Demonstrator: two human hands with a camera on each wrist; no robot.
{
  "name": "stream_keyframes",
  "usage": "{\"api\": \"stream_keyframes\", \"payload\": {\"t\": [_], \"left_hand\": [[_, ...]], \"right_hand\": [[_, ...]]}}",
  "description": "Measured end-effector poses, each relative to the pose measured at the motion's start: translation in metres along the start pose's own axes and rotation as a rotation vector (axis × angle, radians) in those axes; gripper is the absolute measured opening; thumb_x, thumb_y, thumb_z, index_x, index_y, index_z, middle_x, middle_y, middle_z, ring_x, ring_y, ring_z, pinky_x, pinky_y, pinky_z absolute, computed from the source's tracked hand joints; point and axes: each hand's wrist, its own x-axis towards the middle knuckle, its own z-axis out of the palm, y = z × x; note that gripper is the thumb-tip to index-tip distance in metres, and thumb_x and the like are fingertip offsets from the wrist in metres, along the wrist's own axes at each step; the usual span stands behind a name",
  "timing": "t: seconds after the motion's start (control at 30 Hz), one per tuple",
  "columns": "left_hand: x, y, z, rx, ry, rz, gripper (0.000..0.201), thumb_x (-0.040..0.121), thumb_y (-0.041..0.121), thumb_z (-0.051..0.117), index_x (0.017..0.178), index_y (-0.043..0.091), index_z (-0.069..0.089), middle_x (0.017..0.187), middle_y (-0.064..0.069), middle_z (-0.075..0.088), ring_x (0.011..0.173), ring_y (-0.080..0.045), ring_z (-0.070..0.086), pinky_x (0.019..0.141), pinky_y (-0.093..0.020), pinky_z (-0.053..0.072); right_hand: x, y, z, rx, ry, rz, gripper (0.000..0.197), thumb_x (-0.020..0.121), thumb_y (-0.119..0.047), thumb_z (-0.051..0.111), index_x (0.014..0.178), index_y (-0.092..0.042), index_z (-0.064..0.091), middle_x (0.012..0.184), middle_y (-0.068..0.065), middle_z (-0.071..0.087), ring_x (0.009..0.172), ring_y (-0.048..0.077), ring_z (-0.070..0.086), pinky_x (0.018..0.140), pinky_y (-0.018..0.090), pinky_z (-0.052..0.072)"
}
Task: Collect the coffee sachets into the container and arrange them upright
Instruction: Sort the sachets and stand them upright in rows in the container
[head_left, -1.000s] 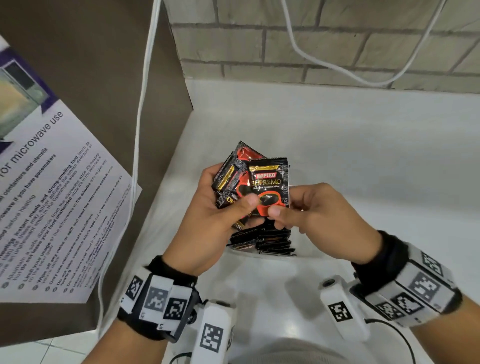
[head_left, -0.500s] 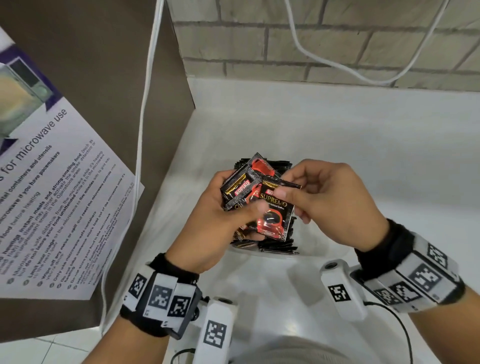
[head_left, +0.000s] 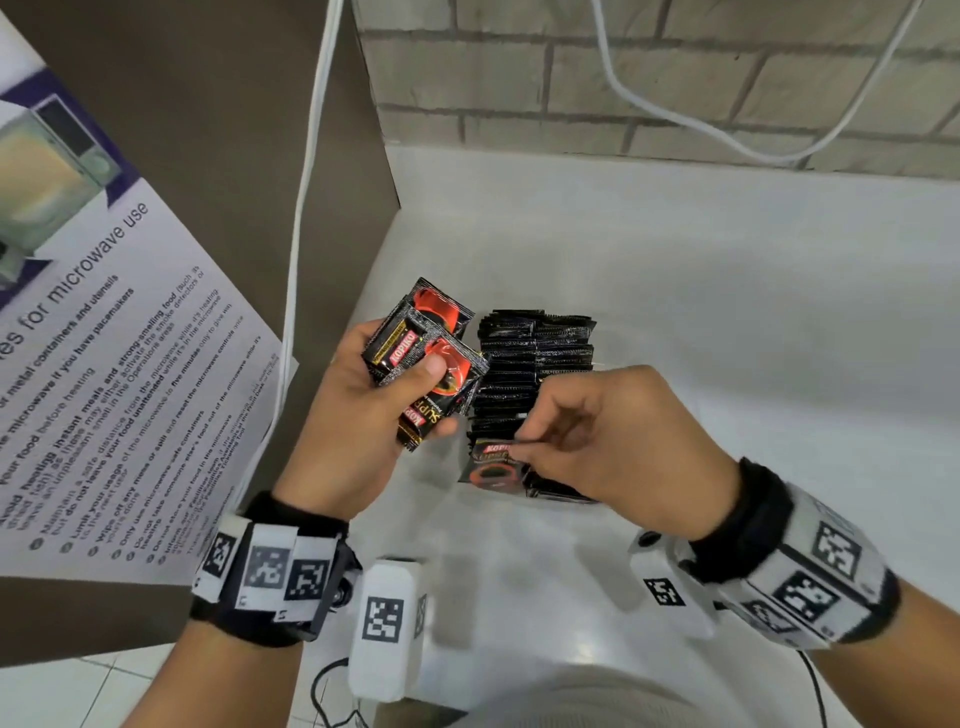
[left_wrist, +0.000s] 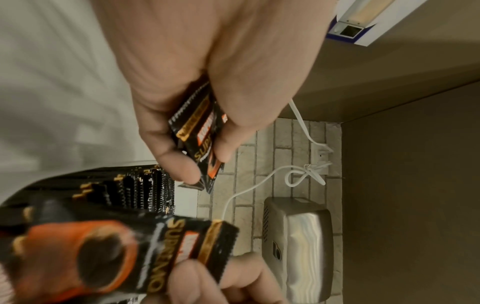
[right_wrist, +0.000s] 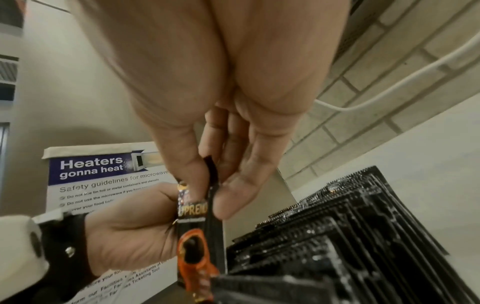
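Here, at nine o'clock in the head view, a microwave safety poster (head_left: 98, 374) hangs on a brown panel, and a white cable (head_left: 306, 218) runs down just beside its right edge. Toward the centre, the left hand (head_left: 358, 410) is closed around a small fan of coffee sachets (head_left: 423, 358), thumb pressed on the top one, held above the white counter (head_left: 727, 322). Just to their right, at about twelve o'clock from the right hand, a row of black sachets (head_left: 535, 364) stands on edge, packed close together; the container that holds them is clear and hard to make out. At the near end of that row, the right hand (head_left: 618, 441) pinches the top edge of a single sachet (head_left: 493, 465) between thumb and fingers, the packet upright with its printed face toward the camera. The right wrist view shows this single sachet edge-on, just beside the row. At one o'clock another white cable (head_left: 727, 135) loops across the brick wall (head_left: 519, 67).
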Motion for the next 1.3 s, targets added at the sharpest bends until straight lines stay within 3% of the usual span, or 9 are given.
{"api": "stream_keyframes", "payload": {"t": [0.1, 0.27, 0.37, 0.5, 0.67, 0.8, 0.97, 1.1, 1.3], "left_hand": [[-0.002, -0.001, 0.000, 0.006, -0.010, -0.016, 0.051, 0.079, 0.016, 0.073, 0.126, 0.015, 0.053, 0.110, -0.006, 0.074, 0.089, -0.021, 0.076, 0.060, -0.033, 0.061], [-0.002, -0.002, -0.002, -0.008, -0.011, -0.023, 0.052, 0.079, 0.015, 0.073, 0.126, 0.015, 0.052, 0.113, -0.009, 0.074, 0.090, -0.023, 0.076, 0.060, -0.033, 0.061], [-0.001, -0.001, -0.001, -0.008, -0.017, -0.020, 0.054, 0.079, 0.017, 0.074, 0.128, 0.015, 0.052, 0.118, -0.013, 0.072, 0.092, -0.025, 0.076, 0.060, -0.033, 0.060], [-0.001, -0.002, 0.001, -0.014, -0.036, -0.016, 0.050, 0.079, 0.015, 0.073, 0.124, 0.015, 0.052, 0.109, -0.007, 0.074, 0.087, -0.021, 0.075, 0.059, -0.033, 0.061], [-0.002, -0.001, 0.002, -0.019, -0.035, -0.037, 0.052, 0.079, 0.017, 0.073, 0.125, 0.015, 0.051, 0.102, -0.003, 0.075, 0.081, -0.019, 0.074, 0.056, -0.032, 0.059], [-0.003, -0.002, 0.004, 0.056, -0.029, -0.052, 0.059, 0.076, 0.023, 0.075, 0.129, 0.016, 0.051, 0.108, -0.004, 0.073, 0.081, -0.018, 0.075, 0.047, -0.030, 0.054], [-0.007, -0.004, 0.012, 0.077, -0.089, -0.062, 0.065, 0.073, 0.018, 0.079, 0.132, 0.015, 0.051, 0.105, -0.002, 0.075, 0.082, -0.019, 0.075, 0.046, -0.029, 0.053], [-0.011, -0.007, 0.021, 0.086, -0.151, -0.076, 0.064, 0.073, 0.013, 0.082, 0.129, 0.015, 0.052, 0.110, -0.006, 0.076, 0.087, -0.026, 0.077, 0.052, -0.033, 0.058], [-0.011, -0.006, 0.026, -0.048, -0.125, -0.154, 0.036, 0.090, 0.028, 0.065, 0.123, 0.016, 0.056, 0.109, -0.010, 0.074, 0.085, -0.031, 0.076, 0.055, -0.042, 0.060]], "right_hand": [[0.000, 0.000, -0.002, -0.126, 0.097, -0.120, 0.019, 0.074, -0.008, 0.087, 0.071, -0.019, 0.072, 0.065, -0.014, 0.066, 0.056, 0.005, 0.059, 0.054, 0.011, 0.042], [-0.008, 0.004, 0.000, -0.280, 0.033, -0.222, 0.016, 0.073, -0.011, 0.081, 0.068, -0.018, 0.068, 0.067, -0.010, 0.062, 0.062, 0.009, 0.058, 0.056, 0.021, 0.047], [-0.008, 0.013, 0.014, -0.327, -0.024, -0.161, 0.017, 0.076, -0.029, 0.081, 0.068, -0.021, 0.070, 0.071, -0.011, 0.056, 0.061, 0.008, 0.054, 0.057, 0.028, 0.048], [-0.004, 0.021, 0.024, -0.351, -0.089, -0.113, 0.003, 0.080, -0.023, 0.082, 0.080, -0.024, 0.080, 0.078, -0.009, 0.060, 0.068, 0.007, 0.053, 0.065, 0.030, 0.049], [-0.002, 0.024, 0.023, -0.389, -0.082, -0.118, 0.013, 0.077, -0.014, 0.080, 0.078, -0.026, 0.076, 0.072, -0.018, 0.057, 0.067, 0.000, 0.049, 0.063, 0.020, 0.044], [-0.002, 0.023, 0.019, -0.414, -0.098, -0.144, 0.011, 0.075, -0.022, 0.083, 0.075, -0.027, 0.074, 0.071, -0.014, 0.062, 0.077, 0.007, 0.050, 0.066, 0.032, 0.051], [0.005, 0.007, 0.000, -0.073, 0.091, -0.006, 0.016, 0.084, -0.034, 0.081, 0.080, -0.022, 0.070, 0.066, -0.005, 0.062, 0.056, 0.004, 0.050, 0.057, 0.015, 0.040], [0.011, 0.000, -0.008, 0.149, 0.139, 0.088, 0.037, 0.072, -0.045, 0.085, 0.093, -0.020, 0.067, 0.072, 0.005, 0.065, 0.060, 0.009, 0.051, 0.058, 0.024, 0.046], [0.012, 0.008, -0.014, 0.250, 0.075, 0.142, 0.019, 0.081, -0.010, 0.083, 0.094, -0.014, 0.071, 0.074, 0.014, 0.064, 0.059, 0.017, 0.059, 0.059, 0.035, 0.058]]}}
